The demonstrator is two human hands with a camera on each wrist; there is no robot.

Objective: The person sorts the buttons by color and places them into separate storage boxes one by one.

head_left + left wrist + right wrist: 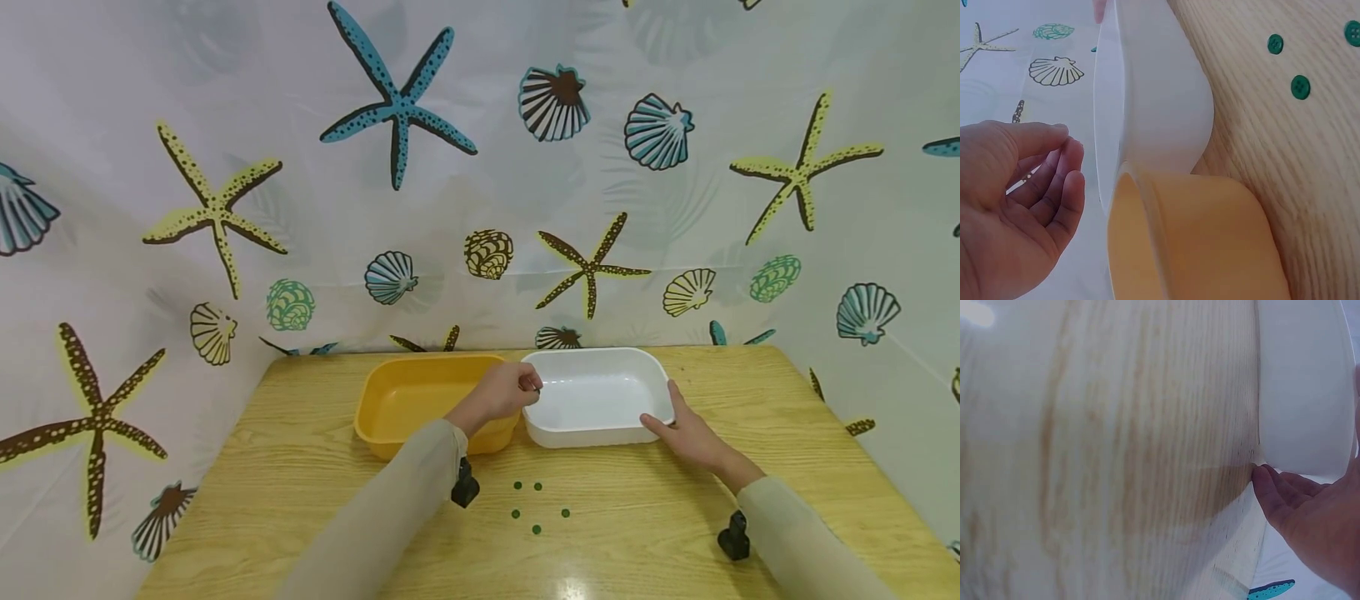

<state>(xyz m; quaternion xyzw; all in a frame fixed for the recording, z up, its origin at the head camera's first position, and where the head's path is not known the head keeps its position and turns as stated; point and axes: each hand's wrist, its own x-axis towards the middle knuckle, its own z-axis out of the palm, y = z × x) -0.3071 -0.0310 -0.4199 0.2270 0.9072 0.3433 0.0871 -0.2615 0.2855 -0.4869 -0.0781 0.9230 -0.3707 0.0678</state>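
My left hand (504, 392) is held above where the two bins meet, its fingertips over the white bin's left rim. Thumb and index finger meet in a pinch on a small dark thing, probably a button; the left wrist view (1029, 187) does not show it. At the white plastic bin's (592, 354) right front corner, my right hand (693, 437) grips the wall, with fingers low on its outside in the right wrist view (1316, 512). The yellow bin (367, 425) stands just left of the white one. Several green buttons (537, 487) lie on the table in front.
Both bins stand near the back of a wooden table (300, 500). Behind and beside it hangs a white cloth (465, 192) printed with starfish and shells. A black wrist mount hangs below each sleeve (420, 475).
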